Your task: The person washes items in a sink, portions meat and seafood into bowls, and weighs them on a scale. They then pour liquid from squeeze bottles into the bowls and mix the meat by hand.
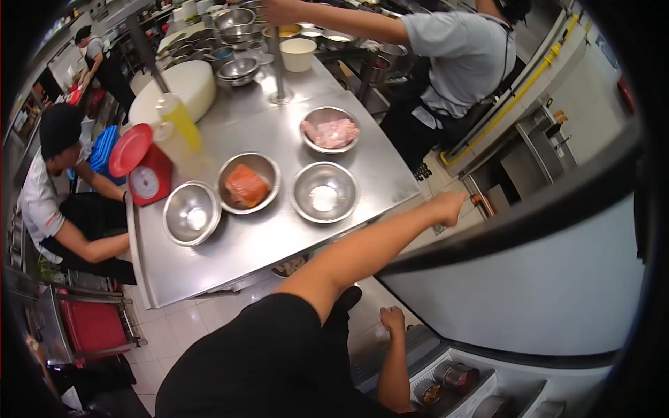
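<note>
From my black sleeve, my left arm stretches right, past the steel table's near edge. My left hand (449,208) is bent and closed beside the dark frame of a raised lid (516,279); whatever it grips is hidden. Lower down, my right hand (392,319) is closed, with a small whitish, translucent thing (382,331) at its fingers, too blurred to name. Below and right of it is an open chest compartment (488,389) with metal containers (460,377). On the table (240,261) are two empty steel bowls (325,192), one with orange fish (246,185) and one with pink meat (334,133).
A red scale (148,175), squeeze bottles (180,122) and a large white round block (188,87) stand on the table's left half. One person (66,202) crouches at left, another (460,63) stands beyond the right edge, and a third (103,63) is farther back.
</note>
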Motion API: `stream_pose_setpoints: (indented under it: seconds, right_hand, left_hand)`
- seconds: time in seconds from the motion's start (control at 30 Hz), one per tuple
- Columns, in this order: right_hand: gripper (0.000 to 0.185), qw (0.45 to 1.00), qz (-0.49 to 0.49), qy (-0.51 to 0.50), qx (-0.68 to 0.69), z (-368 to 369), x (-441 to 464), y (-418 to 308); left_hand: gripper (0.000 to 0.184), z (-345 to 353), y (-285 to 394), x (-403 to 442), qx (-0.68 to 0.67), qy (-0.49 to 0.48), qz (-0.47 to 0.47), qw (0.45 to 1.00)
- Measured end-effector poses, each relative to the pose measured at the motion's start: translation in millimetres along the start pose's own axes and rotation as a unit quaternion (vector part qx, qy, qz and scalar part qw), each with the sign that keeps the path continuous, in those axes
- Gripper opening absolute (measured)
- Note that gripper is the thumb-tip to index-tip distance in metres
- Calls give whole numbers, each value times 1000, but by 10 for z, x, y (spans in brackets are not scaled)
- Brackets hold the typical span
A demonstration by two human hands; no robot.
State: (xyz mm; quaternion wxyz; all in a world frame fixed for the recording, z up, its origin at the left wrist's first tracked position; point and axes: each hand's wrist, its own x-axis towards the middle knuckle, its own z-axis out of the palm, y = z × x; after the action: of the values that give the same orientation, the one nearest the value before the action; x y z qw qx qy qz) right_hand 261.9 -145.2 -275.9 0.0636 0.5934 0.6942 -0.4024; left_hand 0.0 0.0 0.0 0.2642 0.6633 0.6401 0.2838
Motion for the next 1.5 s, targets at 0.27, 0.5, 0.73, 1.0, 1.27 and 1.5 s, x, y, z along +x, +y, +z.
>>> stream_pose_setpoints:
  seconds: [0.27, 0.5, 0.73, 1.0, 1.27, 1.5]
  right_hand:
    - [41, 947, -89, -53, -303, 1143, -1103, 1369]
    - [43, 974, 227, 17, 19, 962, -2417, 1811]
    - [51, 845, 475, 23, 244, 1742, -3711, 2371]
    - [41, 893, 401, 120, 165, 2112, -1780, 2170]
    - [34, 860, 109, 482, 130, -1852, 940, 1477]
    - [36, 774, 256, 572, -92, -3851, 1764, 2184]
  left_hand:
    - [57, 2, 53, -2479, -221, -27, 16, 975]
    - [55, 394, -121, -2811, -163, -205, 42, 964]
    - [58, 930, 322, -2115, -255, -319, -20, 912]
    - [55, 2234, 534, -293, -234, -456, 6, 859]
    - [55, 2727, 453, 1596, -93, -474, 11, 875]
    - [54, 2340, 504, 3396, -137, -421, -14, 896]
